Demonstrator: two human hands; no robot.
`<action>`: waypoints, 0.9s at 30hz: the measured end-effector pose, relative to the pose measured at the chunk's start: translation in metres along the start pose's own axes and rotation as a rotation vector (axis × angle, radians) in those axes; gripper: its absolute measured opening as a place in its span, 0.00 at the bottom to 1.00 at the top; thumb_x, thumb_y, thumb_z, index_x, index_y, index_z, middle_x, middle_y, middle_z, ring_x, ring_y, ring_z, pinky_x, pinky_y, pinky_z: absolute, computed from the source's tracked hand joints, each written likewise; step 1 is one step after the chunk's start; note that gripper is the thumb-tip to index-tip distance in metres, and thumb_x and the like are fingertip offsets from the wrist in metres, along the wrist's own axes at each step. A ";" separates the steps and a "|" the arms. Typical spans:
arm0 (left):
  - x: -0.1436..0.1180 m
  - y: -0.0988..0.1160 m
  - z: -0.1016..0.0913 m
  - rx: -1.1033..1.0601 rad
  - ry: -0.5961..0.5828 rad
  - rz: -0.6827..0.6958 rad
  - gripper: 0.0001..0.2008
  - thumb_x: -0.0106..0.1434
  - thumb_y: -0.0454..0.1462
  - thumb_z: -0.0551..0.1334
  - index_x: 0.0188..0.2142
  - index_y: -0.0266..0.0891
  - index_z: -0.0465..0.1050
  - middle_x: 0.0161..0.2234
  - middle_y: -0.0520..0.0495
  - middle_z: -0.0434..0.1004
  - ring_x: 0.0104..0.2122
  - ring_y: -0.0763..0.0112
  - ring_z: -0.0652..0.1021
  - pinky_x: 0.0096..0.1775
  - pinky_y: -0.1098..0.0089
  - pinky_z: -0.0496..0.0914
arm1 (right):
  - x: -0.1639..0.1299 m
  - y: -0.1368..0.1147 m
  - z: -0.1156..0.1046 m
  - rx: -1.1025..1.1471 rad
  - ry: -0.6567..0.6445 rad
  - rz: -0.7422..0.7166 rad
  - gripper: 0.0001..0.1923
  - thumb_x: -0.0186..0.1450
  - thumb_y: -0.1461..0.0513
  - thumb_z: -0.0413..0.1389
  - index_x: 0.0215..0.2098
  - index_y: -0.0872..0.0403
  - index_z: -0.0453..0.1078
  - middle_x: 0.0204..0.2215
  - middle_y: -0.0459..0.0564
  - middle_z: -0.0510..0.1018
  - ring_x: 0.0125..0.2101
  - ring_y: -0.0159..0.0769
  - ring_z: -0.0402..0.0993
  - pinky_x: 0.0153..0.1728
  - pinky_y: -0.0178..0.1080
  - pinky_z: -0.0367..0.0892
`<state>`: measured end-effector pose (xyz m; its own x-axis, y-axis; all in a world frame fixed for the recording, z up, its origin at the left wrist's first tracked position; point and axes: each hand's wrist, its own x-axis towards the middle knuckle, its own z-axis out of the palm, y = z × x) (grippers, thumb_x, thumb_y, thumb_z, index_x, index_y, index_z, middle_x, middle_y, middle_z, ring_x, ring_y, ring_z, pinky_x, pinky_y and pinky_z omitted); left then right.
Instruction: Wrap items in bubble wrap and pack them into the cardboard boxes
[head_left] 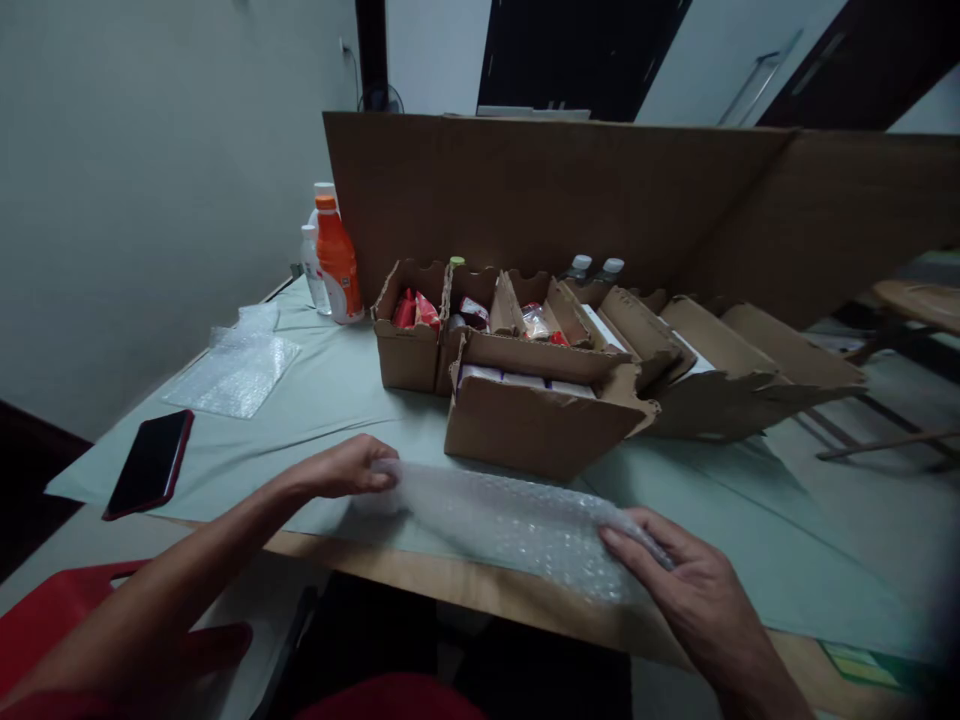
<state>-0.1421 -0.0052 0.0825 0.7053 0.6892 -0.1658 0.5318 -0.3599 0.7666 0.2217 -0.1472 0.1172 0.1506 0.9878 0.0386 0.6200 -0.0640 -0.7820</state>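
A sheet of clear bubble wrap stretches between my two hands, over the front edge of the table. My left hand pinches its left end, fingers closed. At the other end, my right hand grips the upper right corner between thumb and fingers. The sheet's lower edge hangs loose and looks slightly blurred. Just behind it stands a cardboard box holding several white packs in a row. More bubble wrap pieces lie flat at the table's left side.
Open cardboard boxes with packets line the table, several leaning at the right. An orange bottle and clear bottles stand back left. A phone lies at the left edge. A tall cardboard panel closes off the back. A red stool is lower left.
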 end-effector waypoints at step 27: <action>-0.012 -0.032 0.113 0.754 0.217 0.147 0.32 0.71 0.52 0.52 0.70 0.44 0.52 0.71 0.38 0.51 0.69 0.47 0.54 0.66 0.44 0.42 | 0.014 0.070 0.122 -0.558 -0.064 -0.451 0.23 0.69 0.62 0.49 0.61 0.51 0.68 0.61 0.57 0.71 0.60 0.50 0.66 0.58 0.56 0.62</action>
<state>-0.1147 -0.0731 -0.0096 0.7270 0.6809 0.0886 0.6690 -0.7315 0.1319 0.1735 -0.1207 -0.0126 -0.2476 0.9405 0.2330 0.9149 0.3061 -0.2633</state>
